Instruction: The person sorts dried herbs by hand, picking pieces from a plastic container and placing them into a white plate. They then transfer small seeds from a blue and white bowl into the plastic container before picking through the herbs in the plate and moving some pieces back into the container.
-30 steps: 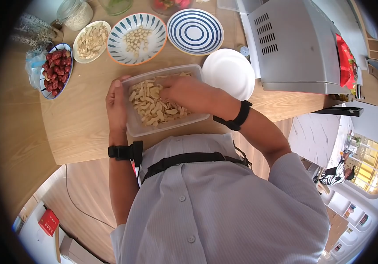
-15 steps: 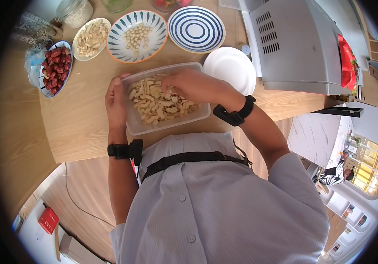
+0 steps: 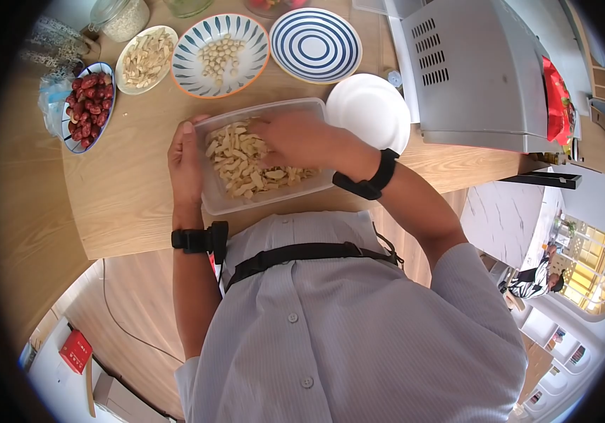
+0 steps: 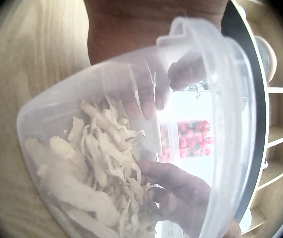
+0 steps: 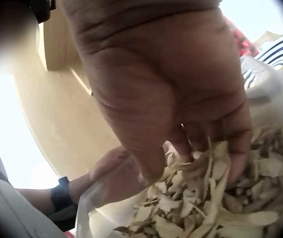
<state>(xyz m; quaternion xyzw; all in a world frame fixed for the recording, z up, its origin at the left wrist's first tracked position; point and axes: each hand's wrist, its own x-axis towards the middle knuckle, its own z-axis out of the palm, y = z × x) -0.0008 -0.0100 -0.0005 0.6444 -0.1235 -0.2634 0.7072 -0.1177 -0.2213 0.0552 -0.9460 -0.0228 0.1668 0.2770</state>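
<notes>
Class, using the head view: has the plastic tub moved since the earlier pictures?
No. The plastic tub shows no clear shift; its corner sits just as close to the white plate.

Through my head camera I see the tabletop (image 3: 133, 190), of pale grained wood. Directly on it stand a translucent plastic container (image 3: 223, 205), just beside it a white plate (image 3: 366, 109), and farther back a blue-ringed plate (image 3: 315, 46), an orange-rimmed plate (image 3: 188, 62), a small cream plate (image 3: 132, 90), a blue-rimmed dish (image 3: 99, 135) and a glass jar (image 3: 126, 22).

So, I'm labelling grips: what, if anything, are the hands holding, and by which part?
The left hand holds the tub by its left end. The right hand is among the slices; whether it holds any cannot be told.
</notes>
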